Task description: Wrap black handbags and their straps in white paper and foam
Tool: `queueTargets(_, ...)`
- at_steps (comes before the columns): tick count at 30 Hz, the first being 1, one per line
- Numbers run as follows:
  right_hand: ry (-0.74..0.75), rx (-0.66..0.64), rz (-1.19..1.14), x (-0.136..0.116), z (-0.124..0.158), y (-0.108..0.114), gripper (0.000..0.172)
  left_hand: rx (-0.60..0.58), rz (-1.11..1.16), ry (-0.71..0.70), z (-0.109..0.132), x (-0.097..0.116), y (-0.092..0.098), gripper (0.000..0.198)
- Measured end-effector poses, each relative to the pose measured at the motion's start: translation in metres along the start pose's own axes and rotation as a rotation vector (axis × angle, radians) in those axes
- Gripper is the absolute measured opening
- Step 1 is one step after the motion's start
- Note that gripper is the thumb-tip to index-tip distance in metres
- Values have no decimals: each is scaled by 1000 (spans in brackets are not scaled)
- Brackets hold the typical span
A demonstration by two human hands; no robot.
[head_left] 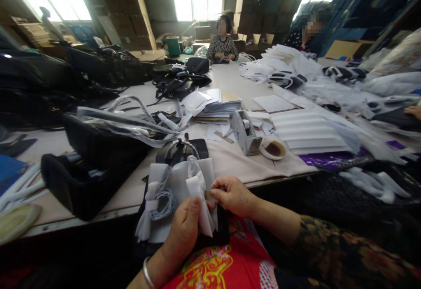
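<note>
- Already, one foam bundle (151, 202) looks banded.
- Your left hand (184, 224) grips another foam fold (196, 187); your right hand (233, 196) pinches a brownish strip (208, 196), seemingly not yet round it.

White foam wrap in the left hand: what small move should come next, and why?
Probably pressing the brownish strip against the white foam wrap: the right hand seems to pinch that strip right beside the foam, while the left hand grips the wrap.
</note>
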State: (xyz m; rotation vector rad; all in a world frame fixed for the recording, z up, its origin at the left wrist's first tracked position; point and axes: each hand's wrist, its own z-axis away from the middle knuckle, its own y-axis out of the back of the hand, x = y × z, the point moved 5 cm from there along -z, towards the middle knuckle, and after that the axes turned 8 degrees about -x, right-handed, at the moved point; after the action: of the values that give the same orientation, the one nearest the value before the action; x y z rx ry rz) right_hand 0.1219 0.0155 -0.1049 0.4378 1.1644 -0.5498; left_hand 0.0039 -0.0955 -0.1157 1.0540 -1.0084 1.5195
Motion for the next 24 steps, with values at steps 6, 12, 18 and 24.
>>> queueTargets(6,-83,-432,-456,-4,5,-19,44,55,-344,-334,4,29,1,42)
queueTargets(12,-228,-311,-518,-10,5,-34,44,84,-543,-439,5,22,-2,36)
queueTargets(18,-225,-23,-652,-6,4,-54,39,139,-505,-328,2,13,-2,36)
queueTargets(24,-201,31,-621,-5,3,-50,35,128,-261,-162,2,11,0,38)
